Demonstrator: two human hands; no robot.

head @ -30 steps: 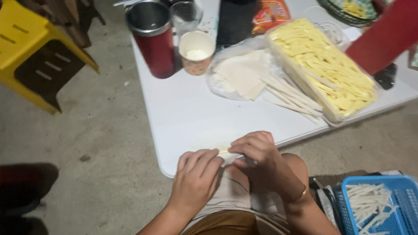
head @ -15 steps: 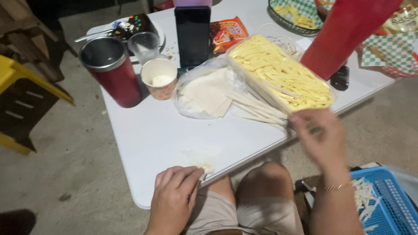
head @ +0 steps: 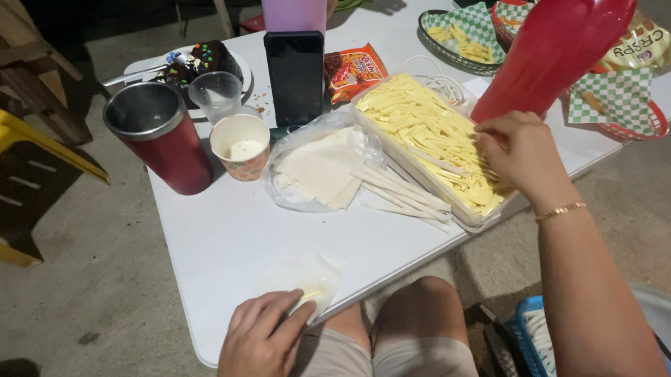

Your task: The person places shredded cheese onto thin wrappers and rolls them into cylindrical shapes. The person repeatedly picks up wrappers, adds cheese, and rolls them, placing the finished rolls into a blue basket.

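My left hand (head: 258,347) rests on the near edge of the white table (head: 223,250), its fingertips pressing a thin pale wrapper sheet (head: 304,282) flat. My right hand (head: 521,152) reaches into a long clear tray of yellow cheese sticks (head: 426,140), fingers pinching among the sticks; whether it has one in its grasp I cannot tell. Beside the tray lie several rolled white sticks (head: 402,192), and a plastic bag of square wrappers (head: 317,170).
A red metal tumbler (head: 163,137), a paper cup (head: 242,146), a clear plastic cup (head: 217,96), a dark phone standing upright (head: 295,76), a snack packet (head: 353,69) and checkered baskets (head: 466,34) crowd the table. A red bottle (head: 563,39) stands right. A blue crate (head: 539,339) sits by my knee.
Both hands were together at the table edge on the wrapper. My right hand has since left it and travelled up into the cheese tray; my left stays on the sheet.
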